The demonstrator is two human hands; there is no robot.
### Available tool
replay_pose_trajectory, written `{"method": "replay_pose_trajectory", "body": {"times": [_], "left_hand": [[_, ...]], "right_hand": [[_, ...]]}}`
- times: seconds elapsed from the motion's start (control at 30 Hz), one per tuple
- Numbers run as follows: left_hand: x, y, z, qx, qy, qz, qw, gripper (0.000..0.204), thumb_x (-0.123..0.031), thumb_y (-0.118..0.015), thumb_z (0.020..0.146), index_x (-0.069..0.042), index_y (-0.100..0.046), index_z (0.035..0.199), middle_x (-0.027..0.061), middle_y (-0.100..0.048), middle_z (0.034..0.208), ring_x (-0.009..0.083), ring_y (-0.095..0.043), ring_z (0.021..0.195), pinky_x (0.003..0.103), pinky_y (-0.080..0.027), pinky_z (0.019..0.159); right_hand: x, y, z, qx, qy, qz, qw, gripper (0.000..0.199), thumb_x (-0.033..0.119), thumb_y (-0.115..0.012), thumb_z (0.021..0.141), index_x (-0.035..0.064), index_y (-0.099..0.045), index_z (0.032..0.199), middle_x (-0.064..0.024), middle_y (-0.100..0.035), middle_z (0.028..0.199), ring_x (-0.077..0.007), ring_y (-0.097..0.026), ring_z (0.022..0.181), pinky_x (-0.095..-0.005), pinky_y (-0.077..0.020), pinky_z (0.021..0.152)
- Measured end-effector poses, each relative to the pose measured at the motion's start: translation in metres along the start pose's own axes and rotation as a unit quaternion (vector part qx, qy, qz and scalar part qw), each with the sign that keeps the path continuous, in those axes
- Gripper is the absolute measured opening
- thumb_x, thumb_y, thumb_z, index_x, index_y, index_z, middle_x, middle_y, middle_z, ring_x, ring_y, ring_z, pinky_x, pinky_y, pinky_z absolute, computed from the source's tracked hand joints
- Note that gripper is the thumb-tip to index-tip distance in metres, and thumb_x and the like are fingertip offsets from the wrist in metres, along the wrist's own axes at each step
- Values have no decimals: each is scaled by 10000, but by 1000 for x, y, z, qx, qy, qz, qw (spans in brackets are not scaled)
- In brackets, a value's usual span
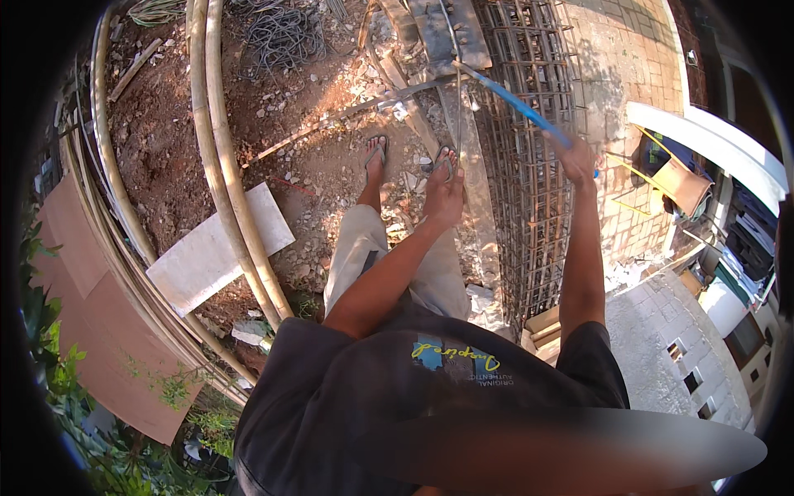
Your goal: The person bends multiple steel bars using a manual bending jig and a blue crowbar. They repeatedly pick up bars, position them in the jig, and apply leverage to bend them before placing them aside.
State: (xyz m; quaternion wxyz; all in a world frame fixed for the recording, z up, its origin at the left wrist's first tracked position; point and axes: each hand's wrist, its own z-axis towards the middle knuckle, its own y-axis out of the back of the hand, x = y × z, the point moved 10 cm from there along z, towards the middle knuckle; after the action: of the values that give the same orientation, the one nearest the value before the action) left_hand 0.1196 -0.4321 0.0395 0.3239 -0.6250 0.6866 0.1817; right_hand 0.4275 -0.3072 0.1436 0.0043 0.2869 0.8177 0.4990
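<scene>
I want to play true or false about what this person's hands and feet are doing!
1. The right hand grips a blue-handled tool. True.
2. The left hand holds a hammer. False: it holds a thin steel rod.
3. The person wears boots. False: flip-flops are on the feet.
4. A rebar cage lies beside the right hand. True.
5. The bamboo poles lie on the person's right. False: they lie to the left.
</scene>
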Motion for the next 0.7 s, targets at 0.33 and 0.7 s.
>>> {"method": "replay_pose_trajectory", "body": {"times": [0.33, 0.7], "left_hand": [[-86, 208, 12, -24, -42, 404, 914, 737, -664, -487, 1032, 5, -798, 1035, 295, -744, 878, 419, -745, 853, 483, -560, 790], [-64, 214, -5, -209, -10, 326, 922, 748, -749, -630, 903, -33, -827, 999, 160, -773, 822, 296, -758, 850, 418, -562, 811]], "right_hand": [[36, -175, -137, -64, -179, 173, 966, 722, 740, -586, 951, 40, -761, 925, -176, -687, 704, -412, -693, 723, -499, -513, 700], [38, -141, -136, -30, -149, 164, 975, 734, 749, -572, 954, 36, -703, 837, -165, -683, 705, -385, -696, 728, -496, -503, 679]]}}
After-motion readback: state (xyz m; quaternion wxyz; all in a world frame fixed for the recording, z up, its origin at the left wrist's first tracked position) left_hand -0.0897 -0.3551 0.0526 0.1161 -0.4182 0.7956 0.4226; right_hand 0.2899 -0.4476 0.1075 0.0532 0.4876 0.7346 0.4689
